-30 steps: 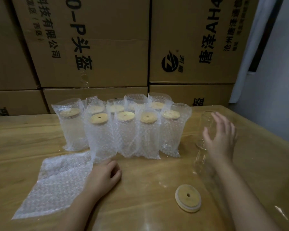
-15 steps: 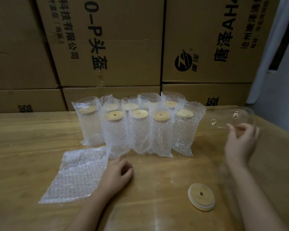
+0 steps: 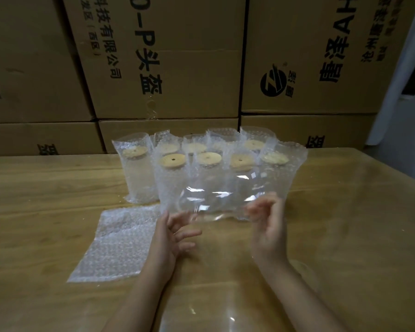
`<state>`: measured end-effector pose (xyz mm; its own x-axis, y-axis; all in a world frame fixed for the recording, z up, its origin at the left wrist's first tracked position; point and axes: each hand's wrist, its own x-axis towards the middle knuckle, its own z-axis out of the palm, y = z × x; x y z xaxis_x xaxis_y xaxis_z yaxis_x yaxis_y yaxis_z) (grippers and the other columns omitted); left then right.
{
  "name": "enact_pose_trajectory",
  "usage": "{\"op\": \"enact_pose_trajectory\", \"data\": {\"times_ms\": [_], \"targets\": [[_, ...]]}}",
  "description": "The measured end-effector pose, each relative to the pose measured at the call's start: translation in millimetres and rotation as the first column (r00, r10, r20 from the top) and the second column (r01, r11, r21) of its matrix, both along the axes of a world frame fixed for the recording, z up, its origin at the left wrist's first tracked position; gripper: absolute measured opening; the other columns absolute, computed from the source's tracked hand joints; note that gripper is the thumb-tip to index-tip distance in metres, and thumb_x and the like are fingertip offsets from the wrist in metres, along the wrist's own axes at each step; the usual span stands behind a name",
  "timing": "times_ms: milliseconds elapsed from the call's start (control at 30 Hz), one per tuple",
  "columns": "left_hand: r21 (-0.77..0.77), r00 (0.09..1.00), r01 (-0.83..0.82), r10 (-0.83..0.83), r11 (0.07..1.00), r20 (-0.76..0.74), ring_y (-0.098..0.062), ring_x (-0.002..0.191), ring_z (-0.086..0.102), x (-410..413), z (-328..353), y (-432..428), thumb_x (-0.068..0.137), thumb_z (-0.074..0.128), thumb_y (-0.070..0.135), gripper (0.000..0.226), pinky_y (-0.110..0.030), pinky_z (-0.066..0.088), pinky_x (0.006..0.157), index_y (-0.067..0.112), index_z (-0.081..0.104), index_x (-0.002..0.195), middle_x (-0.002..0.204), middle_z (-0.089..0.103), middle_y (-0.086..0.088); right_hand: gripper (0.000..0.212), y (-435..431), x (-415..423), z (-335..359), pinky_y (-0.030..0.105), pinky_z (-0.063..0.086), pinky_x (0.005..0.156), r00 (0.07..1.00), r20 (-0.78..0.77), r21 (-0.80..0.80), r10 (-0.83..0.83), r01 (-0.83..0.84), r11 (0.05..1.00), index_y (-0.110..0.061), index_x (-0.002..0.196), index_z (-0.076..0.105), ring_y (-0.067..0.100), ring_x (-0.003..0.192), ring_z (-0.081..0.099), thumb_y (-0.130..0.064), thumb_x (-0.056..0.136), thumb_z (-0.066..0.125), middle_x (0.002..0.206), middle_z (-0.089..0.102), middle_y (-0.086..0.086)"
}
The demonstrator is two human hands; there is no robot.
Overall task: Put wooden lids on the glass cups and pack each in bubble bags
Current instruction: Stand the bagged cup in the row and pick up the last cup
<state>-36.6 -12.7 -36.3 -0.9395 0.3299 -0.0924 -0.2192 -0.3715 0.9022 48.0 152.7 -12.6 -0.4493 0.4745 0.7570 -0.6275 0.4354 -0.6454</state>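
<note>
I hold a clear glass cup (image 3: 223,200) on its side above the table, in front of the packed row. My right hand (image 3: 267,226) grips its right end with curled fingers. My left hand (image 3: 175,233) has its fingers spread, with the fingertips touching the cup's left end. An empty bubble bag (image 3: 120,243) lies flat on the table, left of my left wrist. Several cups in bubble bags with wooden lids (image 3: 173,160) stand in two rows behind. The loose wooden lid (image 3: 308,271) barely shows past my right forearm.
Stacked cardboard boxes (image 3: 168,68) form a wall along the back of the wooden table (image 3: 46,212). The table's right edge runs near a pale wall with a white curtain (image 3: 398,92).
My right hand picked the glass cup up from the right side and carried it to the centre, now turned on its side. My left hand rose from the table to meet its left end.
</note>
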Motion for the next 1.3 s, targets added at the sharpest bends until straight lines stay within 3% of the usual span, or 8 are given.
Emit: {"op": "enact_pose_trajectory", "data": {"times_ms": [100, 267, 433, 567, 733, 867, 1000, 1300], "targets": [[0.085, 0.994, 0.112, -0.111, 0.99, -0.011, -0.03, 0.088, 0.071, 0, -1, -6, 0.091, 0.031, 0.06, 0.056, -0.03, 0.053, 0.049, 0.02, 0.057, 0.12, 0.114, 0.07, -0.01, 0.031, -12, -4, -31, 0.012, 0.039, 0.069, 0.98, 0.197, 0.097, 0.011, -0.03, 0.995, -0.03, 0.09, 0.042, -0.003, 0.075, 0.049, -0.061, 0.093, 0.041, 0.083, 0.048, -0.009], [0.021, 0.997, 0.014, -0.012, 1.0, -0.071, -0.024, 0.09, 0.071, 1, -11, 3, 0.075, 0.073, 0.03, 0.056, -0.034, 0.056, 0.057, 0.024, 0.048, 0.125, 0.119, 0.065, -0.008, 0.025, -22, -11, -50, 0.007, 0.038, 0.083, 0.944, 0.329, 0.025, 0.003, -0.012, 1.0, -0.029, 0.111, 0.046, -0.006, 0.097, 0.051, -0.045, 0.092, 0.041, 0.114, 0.046, -0.004], [-0.078, 0.976, -0.105, 0.088, 0.991, -0.197, -0.026, 0.096, 0.068, 0, -19, 10, 0.08, 0.069, 0.044, 0.054, -0.032, 0.055, 0.056, 0.022, 0.047, 0.123, 0.128, 0.054, -0.011, 0.044, -18, -15, -50, 0.001, 0.035, 0.09, 0.895, 0.421, -0.178, 0.149, -0.08, 0.981, -0.023, 0.131, 0.041, -0.019, 0.115, 0.045, -0.04, 0.09, 0.044, 0.129, 0.044, -0.018], [-0.191, 0.888, -0.259, 0.156, 0.947, -0.432, -0.012, 0.097, 0.064, 1, -22, 9, 0.07, 0.06, 0.059, 0.053, -0.037, 0.057, 0.066, 0.041, 0.044, 0.117, 0.114, 0.056, 0.015, 0.042, -15, -19, -58, -0.001, 0.034, 0.087, 0.844, 0.493, -0.28, 0.212, -0.077, 0.957, -0.024, 0.137, 0.037, -0.022, 0.11, 0.044, -0.029, 0.097, 0.047, 0.133, 0.049, -0.012], [-0.181, 0.71, -0.354, 0.138, 0.918, -0.691, 0.006, 0.104, 0.055, 6, -24, 8, 0.079, 0.059, 0.048, 0.051, -0.009, 0.048, 0.074, 0.049, 0.036, 0.125, 0.126, 0.048, 0.018, 0.045, -16, -17, -59, 0.018, 0.035, 0.105, 0.866, 0.47, -0.253, 0.17, -0.052, 0.966, -0.031, 0.137, 0.035, -0.004, 0.129, 0.043, -0.019, 0.098, 0.051, 0.136, 0.045, -0.023], [-0.196, 0.616, -0.406, 0.109, 0.893, -0.78, -0.009, 0.11, 0.057, 5, -23, 9, 0.081, 0.057, 0.052, 0.053, -0.014, 0.047, 0.077, 0.055, 0.03, 0.127, 0.129, 0.043, 0.022, 0.049, -19, -10, -50, 0.018, 0.033, 0.105, 0.923, 0.372, -0.203, 0.101, -0.025, 0.979, -0.044, 0.132, 0.034, -0.008, 0.131, 0.039, -0.015, 0.097, 0.052, 0.138, 0.041, -0.03], [-0.209, 0.576, -0.429, 0.088, 0.879, -0.813, -0.009, 0.101, 0.059, 4, -23, 8, 0.082, 0.055, 0.052, 0.047, -0.013, 0.044, 0.074, 0.049, 0.037, 0.126, 0.124, 0.051, 0.015, 0.047, -21, -4, -44, 0.025, 0.031, 0.111, 0.953, 0.296, -0.145, 0.064, -0.021, 0.989, -0.033, 0.141, 0.033, 0.0, 0.139, 0.031, -0.022, 0.097, 0.043, 0.148, 0.037, -0.017], [-0.182, 0.772, -0.236, 0.07, 0.955, -0.632, -0.023, 0.084, 0.066, 6, -19, 2, 0.079, 0.054, 0.048, 0.036, -0.018, 0.049, 0.061, 0.04, 0.053, 0.114, 0.102, 0.063, 0.012, 0.04, -15, -5, -37, 0.011, 0.031, 0.105, 0.932, 0.31, -0.204, 0.19, -0.13, 0.97, -0.028, 0.136, 0.047, -0.003, 0.134, 0.037, -0.032, 0.098, 0.036, 0.14, 0.049, -0.02]]}}
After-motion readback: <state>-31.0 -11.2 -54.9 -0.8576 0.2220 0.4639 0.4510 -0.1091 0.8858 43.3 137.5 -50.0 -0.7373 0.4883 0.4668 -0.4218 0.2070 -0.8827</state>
